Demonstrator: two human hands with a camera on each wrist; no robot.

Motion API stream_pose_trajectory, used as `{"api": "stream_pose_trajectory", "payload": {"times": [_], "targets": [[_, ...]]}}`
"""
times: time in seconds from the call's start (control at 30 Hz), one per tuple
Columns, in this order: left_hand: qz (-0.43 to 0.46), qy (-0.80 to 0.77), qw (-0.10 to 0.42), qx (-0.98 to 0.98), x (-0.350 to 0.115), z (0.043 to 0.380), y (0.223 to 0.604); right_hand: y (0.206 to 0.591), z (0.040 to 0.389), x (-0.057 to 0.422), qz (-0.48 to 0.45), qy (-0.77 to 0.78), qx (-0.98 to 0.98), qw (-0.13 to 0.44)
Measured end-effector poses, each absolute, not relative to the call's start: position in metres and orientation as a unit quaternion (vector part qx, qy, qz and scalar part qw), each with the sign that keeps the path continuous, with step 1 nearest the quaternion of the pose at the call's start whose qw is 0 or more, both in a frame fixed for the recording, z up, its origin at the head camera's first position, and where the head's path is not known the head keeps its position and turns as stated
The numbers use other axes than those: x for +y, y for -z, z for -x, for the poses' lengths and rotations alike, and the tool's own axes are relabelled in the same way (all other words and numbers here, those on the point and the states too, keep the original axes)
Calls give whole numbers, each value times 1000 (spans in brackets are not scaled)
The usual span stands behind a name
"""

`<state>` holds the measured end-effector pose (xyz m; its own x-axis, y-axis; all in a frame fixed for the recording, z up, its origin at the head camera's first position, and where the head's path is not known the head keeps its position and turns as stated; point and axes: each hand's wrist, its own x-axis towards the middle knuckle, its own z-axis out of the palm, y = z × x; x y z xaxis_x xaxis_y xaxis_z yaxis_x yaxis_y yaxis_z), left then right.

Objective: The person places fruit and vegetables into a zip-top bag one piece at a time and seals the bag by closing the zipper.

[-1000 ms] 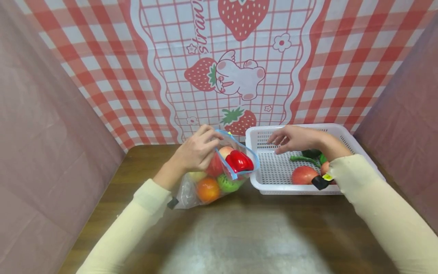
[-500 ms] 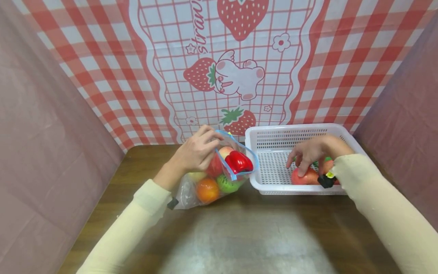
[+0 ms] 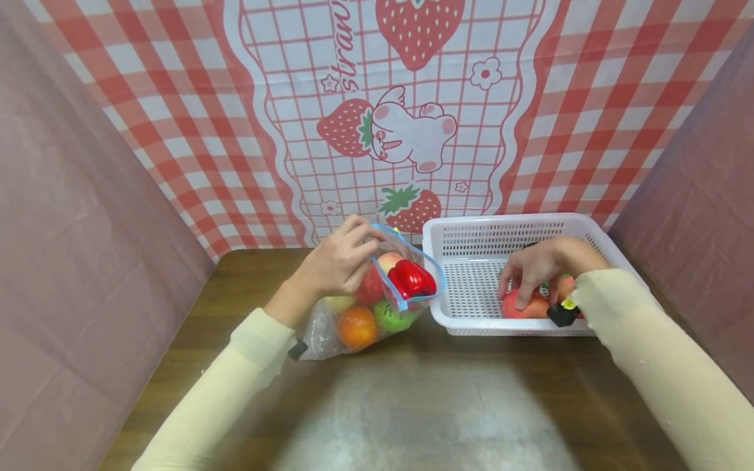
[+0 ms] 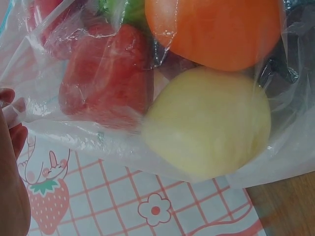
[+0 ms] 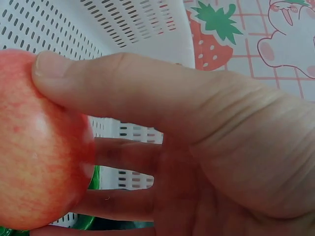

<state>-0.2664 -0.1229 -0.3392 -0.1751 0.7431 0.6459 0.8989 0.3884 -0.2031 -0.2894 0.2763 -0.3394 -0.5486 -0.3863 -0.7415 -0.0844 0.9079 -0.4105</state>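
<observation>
R hand (image 3: 536, 265) is down in the white basket (image 3: 491, 322), grip closed to about the apple's width: thumb on one side of the red apple (image 3: 517, 306), fingers round the other, tips hidden. Apple's by basket's near wall; can't tell if it's off the floor of it yet. Smth glossy green (image 5: 96, 179) shows just past it in the R wrist view.

L hand (image 3: 347, 258) pinches the rim of a clear bag (image 3: 323, 332), mouth gaping twd the basket. Bag sits L of basket, nr bench (image 3: 448, 405) far edge; basket's also at far edge, twd far R corner. Can't tell if bag & basket touch. In bag: red pepper (image 3: 413, 278) at the mouth, orange (image 3: 357, 328) and green fruit (image 3: 391, 316) lower, plus a pale round fruit (image 4: 209, 123).

Step in hand, I'd judge: picking the apple for bagging. Next move prob. calls for a firm hold, lift clear of basket wall, then across L w/ bag mouth held wide. Pepper nr mouth may block it.
</observation>
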Motion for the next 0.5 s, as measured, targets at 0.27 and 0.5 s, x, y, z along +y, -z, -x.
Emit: {"api": "stream_pose_trajectory", "payload": {"times": [0.27, 0.5], "targets": [[543, 116, 345, -757, -123, 266, 340, 341, 290, 281, 156, 187, 871, 426], [541, 115, 343, -759, -124, 265, 339, 313, 285, 276, 195, 237, 895, 324]]}}
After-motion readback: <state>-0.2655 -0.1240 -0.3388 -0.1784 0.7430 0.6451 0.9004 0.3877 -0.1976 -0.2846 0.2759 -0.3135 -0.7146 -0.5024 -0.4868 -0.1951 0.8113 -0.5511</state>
